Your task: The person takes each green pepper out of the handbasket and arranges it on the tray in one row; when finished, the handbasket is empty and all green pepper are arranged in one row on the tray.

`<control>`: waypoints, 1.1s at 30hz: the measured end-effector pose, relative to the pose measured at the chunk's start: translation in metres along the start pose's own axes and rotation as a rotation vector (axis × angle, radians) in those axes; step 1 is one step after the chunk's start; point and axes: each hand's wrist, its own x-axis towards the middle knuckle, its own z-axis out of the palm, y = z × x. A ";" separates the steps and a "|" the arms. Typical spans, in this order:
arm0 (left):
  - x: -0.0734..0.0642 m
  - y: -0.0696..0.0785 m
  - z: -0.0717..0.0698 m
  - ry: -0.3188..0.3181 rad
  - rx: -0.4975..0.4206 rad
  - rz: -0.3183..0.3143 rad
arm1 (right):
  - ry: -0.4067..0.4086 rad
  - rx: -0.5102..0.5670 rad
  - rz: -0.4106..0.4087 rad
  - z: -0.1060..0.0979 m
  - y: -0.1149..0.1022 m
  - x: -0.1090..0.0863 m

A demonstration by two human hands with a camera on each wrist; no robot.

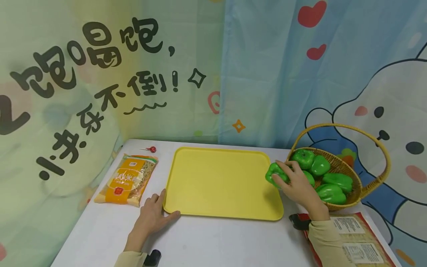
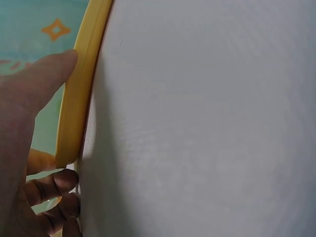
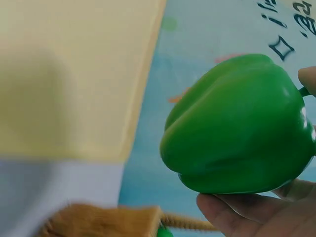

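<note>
In the head view my right hand (image 1: 298, 184) grips a green bell pepper (image 1: 274, 174) above the right edge of a yellow tray (image 1: 220, 181). The right wrist view shows the glossy, lobed pepper (image 3: 237, 128) with fingertips under it and another finger by its stem. Several more green peppers (image 1: 337, 181) lie in a wicker basket (image 1: 356, 174) with a tall handle, just right of this hand. My left hand (image 1: 152, 215) rests at the tray's near left corner, thumb along the front rim and index finger by the left side. In the left wrist view the thumb touches the tray rim (image 2: 81, 98).
Left of the tray lies an orange and clear food packet (image 1: 125, 180). Behind it is a small red item (image 1: 152, 149) with a thin stick. A red and tan package (image 1: 361, 237) lies under the right forearm. Printed curtains (image 1: 260, 74) hang behind the white table (image 1: 207, 244).
</note>
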 end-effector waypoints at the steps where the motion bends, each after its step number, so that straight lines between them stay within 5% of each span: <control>1: 0.000 0.000 0.000 -0.002 0.000 -0.003 | -0.020 0.015 0.001 0.005 -0.003 0.002; 17: -0.003 0.003 -0.004 -0.005 0.008 -0.001 | -0.167 0.200 0.062 0.083 -0.020 0.018; 33: -0.001 0.003 -0.003 -0.003 -0.006 -0.004 | -0.288 0.272 0.048 0.108 -0.039 0.034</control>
